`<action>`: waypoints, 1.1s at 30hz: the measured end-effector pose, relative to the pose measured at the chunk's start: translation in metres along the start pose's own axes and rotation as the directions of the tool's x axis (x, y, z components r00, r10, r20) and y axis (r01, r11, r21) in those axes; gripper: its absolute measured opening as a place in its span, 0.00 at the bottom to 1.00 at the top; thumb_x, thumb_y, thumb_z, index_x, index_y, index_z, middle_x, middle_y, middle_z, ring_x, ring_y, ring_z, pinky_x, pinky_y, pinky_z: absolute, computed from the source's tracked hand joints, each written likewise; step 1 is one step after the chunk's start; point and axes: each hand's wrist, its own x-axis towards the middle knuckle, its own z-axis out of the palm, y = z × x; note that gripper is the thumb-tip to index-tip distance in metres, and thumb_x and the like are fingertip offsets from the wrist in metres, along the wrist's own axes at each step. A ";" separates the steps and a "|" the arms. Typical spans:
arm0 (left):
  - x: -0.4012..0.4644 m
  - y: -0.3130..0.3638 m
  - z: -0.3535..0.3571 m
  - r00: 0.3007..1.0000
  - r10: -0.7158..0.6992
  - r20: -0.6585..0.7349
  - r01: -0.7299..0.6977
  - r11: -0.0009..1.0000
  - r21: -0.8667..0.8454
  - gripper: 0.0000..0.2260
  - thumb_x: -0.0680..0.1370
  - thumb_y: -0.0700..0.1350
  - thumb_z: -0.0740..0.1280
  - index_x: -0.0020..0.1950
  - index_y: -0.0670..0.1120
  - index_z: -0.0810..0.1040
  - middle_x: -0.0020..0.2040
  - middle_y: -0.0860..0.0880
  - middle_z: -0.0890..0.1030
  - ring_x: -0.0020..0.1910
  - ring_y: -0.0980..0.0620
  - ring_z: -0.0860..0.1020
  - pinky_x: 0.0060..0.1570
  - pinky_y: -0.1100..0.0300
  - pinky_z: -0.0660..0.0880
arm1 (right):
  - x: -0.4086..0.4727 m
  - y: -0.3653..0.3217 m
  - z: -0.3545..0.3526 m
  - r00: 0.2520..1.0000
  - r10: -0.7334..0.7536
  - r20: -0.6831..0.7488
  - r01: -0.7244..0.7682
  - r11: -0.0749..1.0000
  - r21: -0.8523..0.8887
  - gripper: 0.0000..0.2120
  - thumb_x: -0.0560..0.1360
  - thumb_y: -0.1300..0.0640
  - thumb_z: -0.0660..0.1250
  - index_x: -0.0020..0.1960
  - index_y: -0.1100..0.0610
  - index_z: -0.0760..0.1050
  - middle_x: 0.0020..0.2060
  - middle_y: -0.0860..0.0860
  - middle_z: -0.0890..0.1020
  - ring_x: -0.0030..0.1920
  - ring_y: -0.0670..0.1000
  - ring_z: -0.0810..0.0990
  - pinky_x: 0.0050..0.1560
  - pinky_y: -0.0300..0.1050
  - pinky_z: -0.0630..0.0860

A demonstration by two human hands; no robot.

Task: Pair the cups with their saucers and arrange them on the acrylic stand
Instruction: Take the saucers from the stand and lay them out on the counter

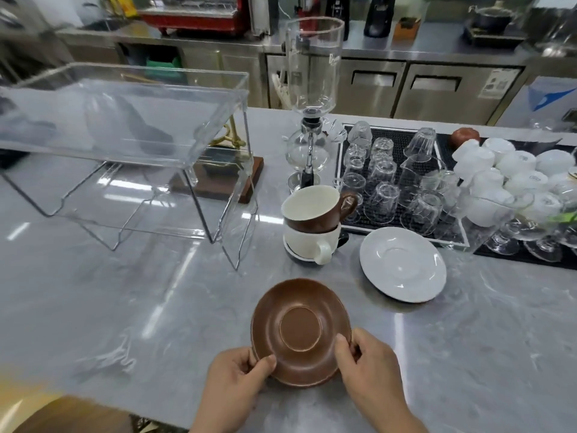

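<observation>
My left hand (235, 381) and right hand (370, 360): fingers gripping brown saucer (300, 331), near | stacked cups (315, 223) beyond | white saucer (402, 264) right | acrylic stand (125, 151) far left on worktop (125, 292)

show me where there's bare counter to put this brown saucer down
Bare counter lies in front of the acrylic stand, left of the brown saucer. Crowded: the stacked cups, white saucer and glass mat on the right.
</observation>
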 end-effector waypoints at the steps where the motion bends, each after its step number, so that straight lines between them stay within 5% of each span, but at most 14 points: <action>1: 0.000 0.000 -0.005 1.000 -0.014 -0.014 0.015 1.000 0.010 0.17 0.75 0.33 0.74 0.29 0.38 0.72 0.21 0.46 0.73 0.18 0.57 0.66 0.22 0.68 0.64 | 0.001 -0.004 0.003 1.000 -0.008 0.010 0.008 1.000 -0.009 0.25 0.75 0.51 0.68 0.28 0.50 0.56 0.22 0.48 0.64 0.26 0.46 0.65 0.30 0.42 0.62; 19: -0.003 -0.009 -0.023 0.981 -0.180 -0.069 0.183 0.982 0.051 0.19 0.76 0.40 0.75 0.29 0.41 0.71 0.19 0.47 0.76 0.15 0.53 0.68 0.17 0.64 0.64 | 0.002 -0.013 0.026 0.996 0.002 0.094 0.013 0.988 -0.155 0.21 0.77 0.45 0.62 0.29 0.50 0.60 0.23 0.48 0.69 0.27 0.46 0.67 0.29 0.39 0.62; 33: -0.003 -0.013 -0.028 0.980 -0.199 -0.019 0.200 0.979 0.036 0.19 0.76 0.44 0.76 0.31 0.41 0.72 0.21 0.46 0.74 0.15 0.52 0.68 0.16 0.65 0.63 | 0.013 -0.016 0.019 0.985 -0.015 0.172 0.049 0.979 -0.197 0.21 0.75 0.43 0.62 0.30 0.53 0.64 0.26 0.49 0.73 0.35 0.53 0.78 0.38 0.50 0.74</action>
